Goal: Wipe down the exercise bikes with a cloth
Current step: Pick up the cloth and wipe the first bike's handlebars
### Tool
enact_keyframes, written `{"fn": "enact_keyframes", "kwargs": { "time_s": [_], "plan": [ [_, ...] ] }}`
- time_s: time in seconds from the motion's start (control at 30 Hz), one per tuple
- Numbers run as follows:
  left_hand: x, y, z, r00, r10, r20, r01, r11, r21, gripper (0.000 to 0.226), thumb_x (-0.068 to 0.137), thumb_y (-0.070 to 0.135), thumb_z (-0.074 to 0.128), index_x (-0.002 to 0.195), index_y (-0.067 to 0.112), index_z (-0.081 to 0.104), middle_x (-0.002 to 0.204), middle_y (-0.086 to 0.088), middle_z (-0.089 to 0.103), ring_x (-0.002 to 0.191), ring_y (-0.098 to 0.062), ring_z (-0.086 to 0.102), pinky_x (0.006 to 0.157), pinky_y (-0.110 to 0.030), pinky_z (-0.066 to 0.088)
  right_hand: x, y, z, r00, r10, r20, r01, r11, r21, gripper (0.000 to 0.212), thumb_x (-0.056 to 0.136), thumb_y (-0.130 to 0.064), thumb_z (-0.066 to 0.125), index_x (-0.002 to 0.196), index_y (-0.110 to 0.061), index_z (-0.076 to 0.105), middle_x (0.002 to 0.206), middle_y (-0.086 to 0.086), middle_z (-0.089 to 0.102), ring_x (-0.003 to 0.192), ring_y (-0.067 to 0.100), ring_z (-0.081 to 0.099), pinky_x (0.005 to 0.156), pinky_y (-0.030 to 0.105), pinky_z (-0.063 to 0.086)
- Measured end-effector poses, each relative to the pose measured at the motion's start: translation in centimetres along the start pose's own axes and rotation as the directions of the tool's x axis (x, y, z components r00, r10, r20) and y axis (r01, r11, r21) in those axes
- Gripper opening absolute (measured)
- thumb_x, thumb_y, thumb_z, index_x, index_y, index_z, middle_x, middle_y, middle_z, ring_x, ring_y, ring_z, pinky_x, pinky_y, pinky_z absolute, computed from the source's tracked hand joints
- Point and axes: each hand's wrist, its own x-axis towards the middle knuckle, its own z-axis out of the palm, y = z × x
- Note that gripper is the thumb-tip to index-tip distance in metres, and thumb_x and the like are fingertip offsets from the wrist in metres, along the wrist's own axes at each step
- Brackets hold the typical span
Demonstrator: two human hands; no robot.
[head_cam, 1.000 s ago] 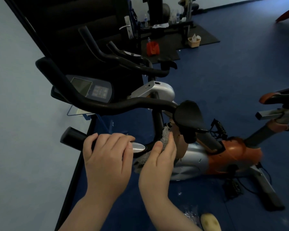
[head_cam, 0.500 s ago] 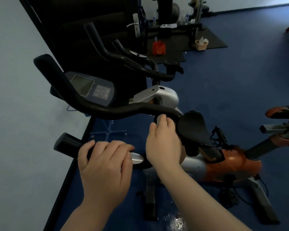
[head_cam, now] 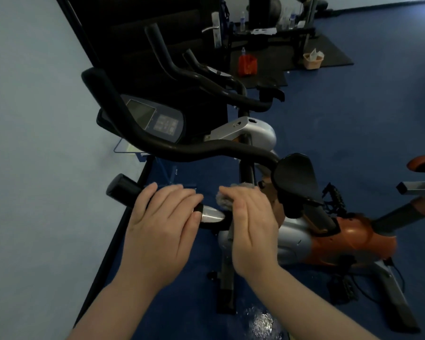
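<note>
Head view looks down on a blue floor [head_cam: 353,119] and a pale blue wall [head_cam: 35,119] on the left side. An exercise bike [head_cam: 329,241] with a silver and orange body stands on the floor, close to the person. Its black handlebar [head_cam: 182,150] bends across the middle, with a grey screen [head_cam: 155,119] behind it. A black seat [head_cam: 295,173] sits to the right of the hands. A second bike [head_cam: 231,92] stands farther back, by a dark doorway. Well behind it are a black mat [head_cam: 329,52], a red bag [head_cam: 247,65] and a small basket [head_cam: 312,59].

The left hand [head_cam: 162,231] lies over the near black handle [head_cam: 123,191], and its fingers curl on top of the bar, so this grip is grasping the handle. A shiny silver patch [head_cam: 211,214] on the bar shows just past the fingertips.

The right hand [head_cam: 253,229] is just beside it. Its grip is wrapped on a fuzzy grey cloth [head_cam: 233,192], which is pressed on the bar. Only a bit of cloth peeks out above the fingers.
</note>
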Motion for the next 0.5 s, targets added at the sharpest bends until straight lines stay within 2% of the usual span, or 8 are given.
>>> {"fn": "enact_keyframes", "kwargs": {
  "time_s": [0.1, 0.2, 0.27, 0.3, 0.37, 0.4, 0.5],
  "plan": [
    [-0.1, -0.3, -0.6, 1.000, 0.022, 0.014, -0.022, 1.000, -0.020, 0.036, 0.096, 0.025, 0.040, 0.116, 0.014, 0.067, 0.120, 0.001, 0.066, 0.121, -0.016, 0.055, 0.116, -0.036, 0.020, -0.2, 0.1, -0.8, 0.995, 0.037, 0.092, -0.043, 0.997, 0.059, 0.041, 0.101, -0.027, 0.027, 0.129, -0.021, 0.057, 0.118, -0.012, 0.062, 0.114, 0.001, 0.054, 0.101, 0.044, 0.043],
    [-0.1, -0.4, -0.9, 1.000, 0.022, 0.007, -0.022, 1.000, -0.022, 0.035, 0.096, 0.025, 0.041, 0.115, 0.013, 0.067, 0.120, 0.001, 0.066, 0.121, -0.016, 0.055, 0.116, -0.037, 0.021, 1.9, 1.0, -2.8, 0.959, 0.077, 0.271, -0.111, 0.988, 0.112, 0.042, 0.099, -0.040, 0.034, 0.140, -0.034, 0.043, 0.127, -0.017, 0.060, 0.117, -0.004, 0.054, 0.099, 0.033, 0.048],
    [-0.1, -0.3, -0.9, 1.000, 0.017, 0.005, -0.017, 1.000, -0.015, 0.034, 0.095, 0.024, 0.042, 0.114, 0.013, 0.067, 0.118, 0.001, 0.067, 0.120, -0.016, 0.056, 0.116, -0.036, 0.020, 3.1, 1.5, -3.3, 0.926, 0.049, 0.374, -0.061, 0.998, 0.022, 0.040, 0.099, -0.038, 0.038, 0.137, -0.032, 0.047, 0.132, -0.015, 0.057, 0.121, -0.003, 0.051, 0.103, 0.032, 0.045],
    [-0.1, -0.3, -0.8, 1.000, 0.010, 0.003, -0.010, 1.000, -0.016, 0.034, 0.095, 0.024, 0.042, 0.114, 0.013, 0.067, 0.117, 0.002, 0.067, 0.120, -0.016, 0.056, 0.116, -0.036, 0.019, 3.3, 1.6, -3.1, 0.912, 0.026, 0.410, -0.004, 0.999, -0.053, 0.038, 0.099, -0.036, 0.037, 0.134, -0.028, 0.052, 0.134, -0.013, 0.056, 0.125, -0.001, 0.047, 0.109, 0.031, 0.038],
    [-0.1, -0.2, -0.7, 1.000, 0.000, -0.001, 0.000, 1.000, -0.015, 0.033, 0.095, 0.024, 0.042, 0.114, 0.013, 0.067, 0.117, 0.002, 0.067, 0.120, -0.016, 0.056, 0.117, -0.036, 0.017, 3.3, 1.6, -2.7, 0.906, -0.025, 0.423, 0.097, 0.984, -0.149, 0.038, 0.100, -0.030, 0.033, 0.121, -0.021, 0.063, 0.126, -0.007, 0.062, 0.129, 0.004, 0.044, 0.117, 0.025, 0.020],
    [-0.1, -0.2, -0.7, 1.000, -0.002, -0.002, 0.002, 1.000, -0.008, 0.033, 0.095, 0.024, 0.042, 0.114, 0.013, 0.067, 0.118, 0.002, 0.067, 0.121, -0.016, 0.055, 0.117, -0.037, 0.017, 3.2, 1.5, -2.5, 0.914, -0.038, 0.404, 0.117, 0.978, -0.172, 0.039, 0.100, -0.028, 0.031, 0.112, -0.018, 0.068, 0.116, -0.005, 0.067, 0.123, 0.007, 0.050, 0.117, 0.022, 0.016],
    [-0.2, -0.3, -0.8, 1.000, -0.001, -0.012, 0.002, 1.000, 0.019, 0.032, 0.095, 0.024, 0.045, 0.116, 0.014, 0.067, 0.121, 0.001, 0.066, 0.124, -0.017, 0.053, 0.118, -0.038, 0.017, 2.7, 1.2, -2.2, 0.939, -0.068, 0.337, 0.161, 0.953, -0.256, 0.041, 0.098, -0.023, 0.029, 0.088, -0.016, 0.068, 0.086, -0.004, 0.069, 0.087, 0.011, 0.062, 0.114, 0.025, 0.025]
  ]
}}
